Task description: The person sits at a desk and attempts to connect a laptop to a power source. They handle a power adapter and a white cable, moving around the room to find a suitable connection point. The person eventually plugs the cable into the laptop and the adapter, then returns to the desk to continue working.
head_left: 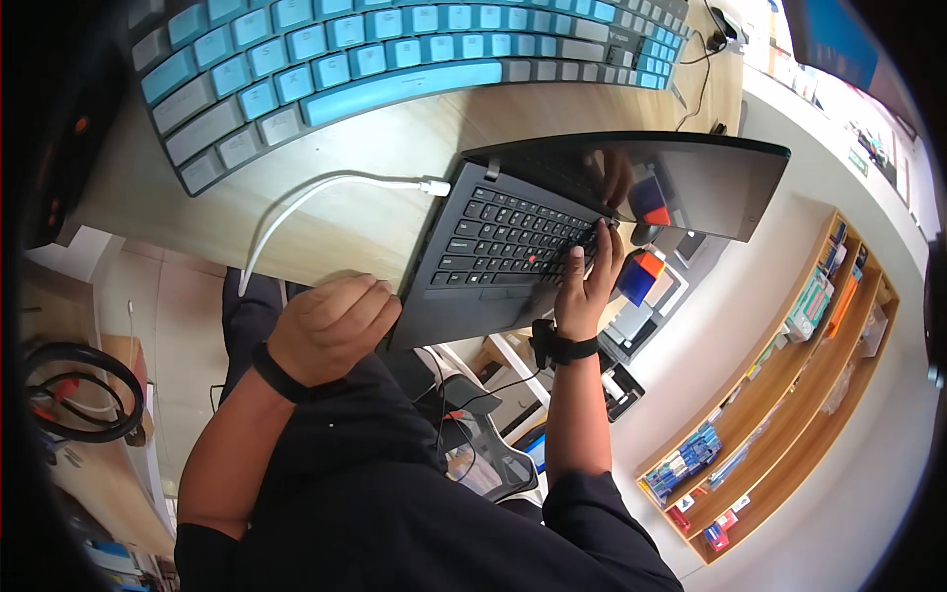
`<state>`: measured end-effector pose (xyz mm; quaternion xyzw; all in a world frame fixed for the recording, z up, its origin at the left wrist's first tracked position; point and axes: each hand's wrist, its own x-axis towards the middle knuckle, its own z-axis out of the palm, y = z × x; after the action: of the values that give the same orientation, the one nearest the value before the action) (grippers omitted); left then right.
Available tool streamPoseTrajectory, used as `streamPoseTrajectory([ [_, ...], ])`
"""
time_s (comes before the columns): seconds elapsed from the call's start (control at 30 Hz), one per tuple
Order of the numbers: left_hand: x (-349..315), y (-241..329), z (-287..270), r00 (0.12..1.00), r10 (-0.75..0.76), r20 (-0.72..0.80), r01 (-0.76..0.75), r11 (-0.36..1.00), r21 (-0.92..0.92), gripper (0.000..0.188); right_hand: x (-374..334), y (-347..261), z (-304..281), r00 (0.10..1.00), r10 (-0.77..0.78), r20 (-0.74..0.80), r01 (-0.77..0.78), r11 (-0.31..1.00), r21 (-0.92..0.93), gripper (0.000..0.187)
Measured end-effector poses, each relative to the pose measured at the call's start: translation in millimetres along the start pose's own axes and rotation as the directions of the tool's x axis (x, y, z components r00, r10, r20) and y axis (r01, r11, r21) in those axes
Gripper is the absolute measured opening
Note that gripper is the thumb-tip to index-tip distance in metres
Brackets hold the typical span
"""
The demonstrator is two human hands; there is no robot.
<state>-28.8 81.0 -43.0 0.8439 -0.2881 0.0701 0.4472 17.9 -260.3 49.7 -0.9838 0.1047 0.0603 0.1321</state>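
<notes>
A black laptop (483, 286) lies at an angle near the desk's front edge, its lid raised and its dark screen (691, 183) tilted back. My left hand (335, 326) is closed, its curled fingers at the laptop's left front corner; the thumb and the fingertips' undersides are hidden. Over the right part of the laptop's keyboard (513, 242) rests my right hand (589, 281), fingers stretched out and apart, holding nothing. A white cable (326, 183) ends in a plug beside the laptop's left side, behind my left hand. Each wrist has a black band.
A large blue-and-grey keyboard (345, 64) spans the far side of the desk (345, 232). Beyond my right hand sits an orange-and-blue block (641, 276). Wooden shelves (779, 434) line the right wall. At left, a black ring-shaped object (84, 395) sits by a lower surface.
</notes>
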Motion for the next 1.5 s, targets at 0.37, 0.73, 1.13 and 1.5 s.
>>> streamPoseTrajectory([
  [0.37, 1.7, 1.0, 1.2, 1.0, -0.01, -0.025, 0.01, 1.0, -0.015, 0.032, 0.9, 1.9, -1.4, 0.999, 0.038, 0.017, -0.039, 0.996, 0.084, 0.055],
  [0.73, 3.3, 3.2, 1.2, 1.0, -0.025, 0.002, 0.025, 1.0, 0.008, 0.035, -8.4, 6.6, 2.7, 1.0, -0.001, -0.01, 0.002, 0.994, 0.111, 0.055],
  [1.13, 2.3, 4.4, 4.6, 0.999, -0.045, 0.006, 0.045, 0.999, -0.012, 0.032, -3.1, 4.1, 6.0, 1.0, -0.003, -0.021, 0.002, 1.0, -0.024, 0.061],
  [1.5, 2.3, 2.4, 6.7, 0.999, -0.021, -0.027, 0.022, 0.999, 0.04, 0.037, -1.2, 2.3, 1.4, 1.0, 0.009, 0.017, -0.009, 1.0, 0.011, 0.062],
])
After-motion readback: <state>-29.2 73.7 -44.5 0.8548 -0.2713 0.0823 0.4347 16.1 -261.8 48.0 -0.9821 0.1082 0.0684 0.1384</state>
